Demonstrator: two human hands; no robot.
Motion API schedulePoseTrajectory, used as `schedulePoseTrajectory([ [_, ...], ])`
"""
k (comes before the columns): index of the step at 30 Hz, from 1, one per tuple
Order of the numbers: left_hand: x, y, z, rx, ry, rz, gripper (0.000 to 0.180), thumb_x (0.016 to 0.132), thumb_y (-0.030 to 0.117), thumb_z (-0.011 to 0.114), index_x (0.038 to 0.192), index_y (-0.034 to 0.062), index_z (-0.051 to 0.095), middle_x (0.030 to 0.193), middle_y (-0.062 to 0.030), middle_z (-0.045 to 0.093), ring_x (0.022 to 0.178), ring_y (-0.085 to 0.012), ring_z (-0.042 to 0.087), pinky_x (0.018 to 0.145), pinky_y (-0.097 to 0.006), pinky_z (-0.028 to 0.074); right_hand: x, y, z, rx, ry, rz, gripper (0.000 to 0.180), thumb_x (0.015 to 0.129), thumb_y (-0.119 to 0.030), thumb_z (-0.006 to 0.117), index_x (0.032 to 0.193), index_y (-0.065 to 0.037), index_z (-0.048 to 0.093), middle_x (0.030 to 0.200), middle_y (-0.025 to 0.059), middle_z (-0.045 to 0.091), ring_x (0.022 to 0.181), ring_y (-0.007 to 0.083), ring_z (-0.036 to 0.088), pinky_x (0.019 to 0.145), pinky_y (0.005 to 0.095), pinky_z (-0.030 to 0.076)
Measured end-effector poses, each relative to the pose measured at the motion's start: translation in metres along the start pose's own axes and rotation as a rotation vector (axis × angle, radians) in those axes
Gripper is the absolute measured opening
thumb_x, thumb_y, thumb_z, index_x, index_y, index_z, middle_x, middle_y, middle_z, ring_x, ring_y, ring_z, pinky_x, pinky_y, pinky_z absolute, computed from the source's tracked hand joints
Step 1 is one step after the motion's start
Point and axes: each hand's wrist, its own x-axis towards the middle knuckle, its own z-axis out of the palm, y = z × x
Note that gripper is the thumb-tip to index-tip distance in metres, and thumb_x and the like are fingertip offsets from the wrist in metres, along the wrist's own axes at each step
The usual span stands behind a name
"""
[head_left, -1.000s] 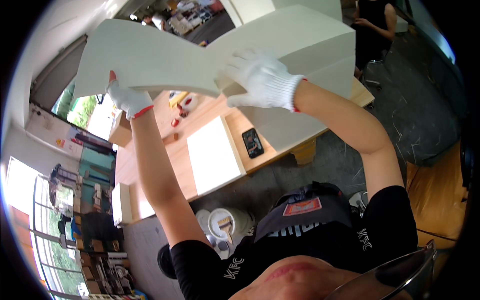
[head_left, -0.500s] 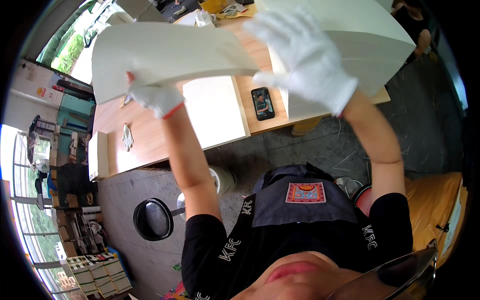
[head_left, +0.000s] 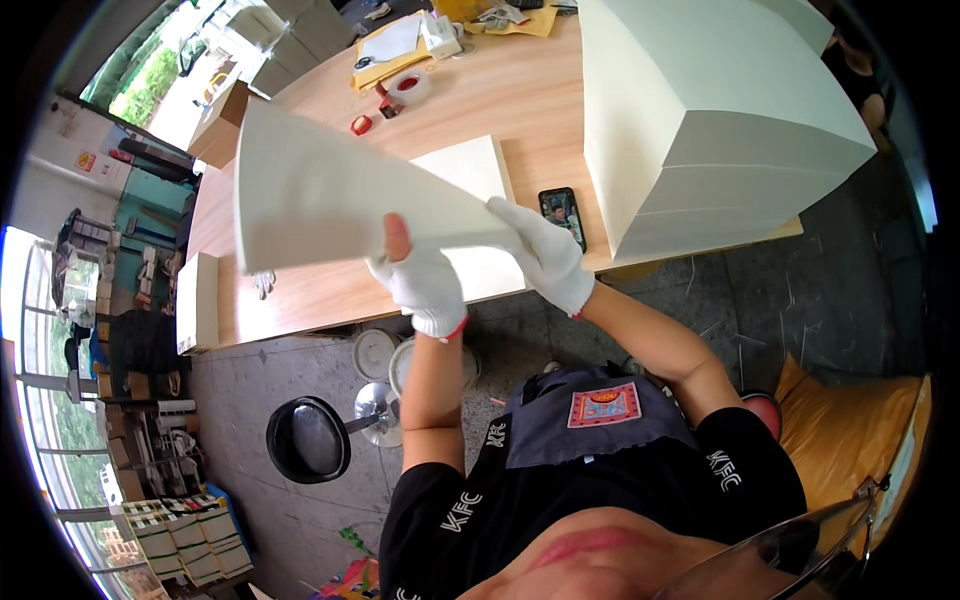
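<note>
A wad of large white paper sheets [head_left: 320, 195] is held up at a slant above the near edge of the table. Its lower edge lies in my left hand [head_left: 425, 285], which wears a white knit glove with a bare thumb tip pressed on the paper. At the narrow right end of the wad, my gloved right hand [head_left: 550, 255] grips the sheets. Beneath them lies a flat white stack of paper [head_left: 480, 165] on the table, partly hidden by the wad and my hands. A black phone [head_left: 563, 215] rests beside my right hand.
A tall block of stacked white paper [head_left: 730, 170] stands on the right of the wooden table [head_left: 540, 90]. At the back are a tape roll [head_left: 408, 86] and papers [head_left: 390, 42]. Another white paper stack [head_left: 199, 303] is at the left edge; a black stool [head_left: 308, 440] stands below.
My right hand, spread and raised before, has come down and closed on the right end of the sheets. My left hand has moved right and lower, and the wad has tilted.
</note>
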Motion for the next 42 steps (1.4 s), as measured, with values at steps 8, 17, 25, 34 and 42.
schedulePoseTrajectory([
  [8,0.092,-0.01,-0.16,0.803,-0.019,-0.384,0.063,0.092,0.014,0.068,0.149,0.0058,0.041,0.125,-0.0145,0.061,0.11,-0.0236,0.064,0.082,-0.033,0.05,0.014,0.034,0.037,0.916,0.045,0.696,0.053,0.098,-0.004,0.055,0.148,-0.001,0.039,0.135,0.0081,0.057,0.121,0.0146,0.054,0.104,0.0297,0.042],
  [17,0.034,-0.144,-0.253,1.503,-0.357,-0.486,0.064,0.084,0.032,0.073,0.139,0.008,0.053,0.115,-0.0218,0.065,0.101,-0.0353,0.065,0.089,-0.042,0.051,-0.036,0.112,0.033,-0.606,-0.645,0.869,0.08,0.084,-0.066,0.061,0.124,0.003,0.05,0.102,0.0243,0.07,0.092,0.0381,0.069,0.081,0.0453,0.054],
  [25,0.023,-0.144,-0.246,1.415,-0.281,-0.466,0.048,0.088,0.027,0.068,0.132,0.0111,0.058,0.122,-0.0166,0.06,0.104,-0.032,0.064,0.09,-0.042,0.05,-0.03,0.141,0.055,-0.615,-0.59,0.736,0.082,0.087,-0.052,0.062,0.148,-0.003,0.035,0.123,0.0259,0.063,0.108,0.0388,0.065,0.09,0.0464,0.052],
  [34,0.001,-0.057,-0.235,1.475,-0.632,-0.553,0.061,0.079,0.029,0.08,0.133,0.0166,0.054,0.115,-0.0154,0.064,0.112,-0.0338,0.061,0.092,-0.044,0.05,-0.038,0.093,0.027,-0.749,-0.861,0.508,0.08,0.088,-0.062,0.057,0.15,-0.015,0.038,0.105,0.0198,0.068,0.092,0.0373,0.068,0.079,0.0465,0.054],
  [42,-0.03,-0.064,-0.265,1.581,-0.72,-0.138,0.05,0.074,0.014,0.079,0.121,0.0186,0.062,0.102,-0.0089,0.064,0.101,-0.0318,0.061,0.085,-0.043,0.05,-0.078,0.096,0.025,-0.728,-0.971,0.384,0.064,0.087,-0.05,0.063,0.137,-0.012,0.051,0.105,0.0181,0.064,0.1,0.0327,0.065,0.084,0.0444,0.053],
])
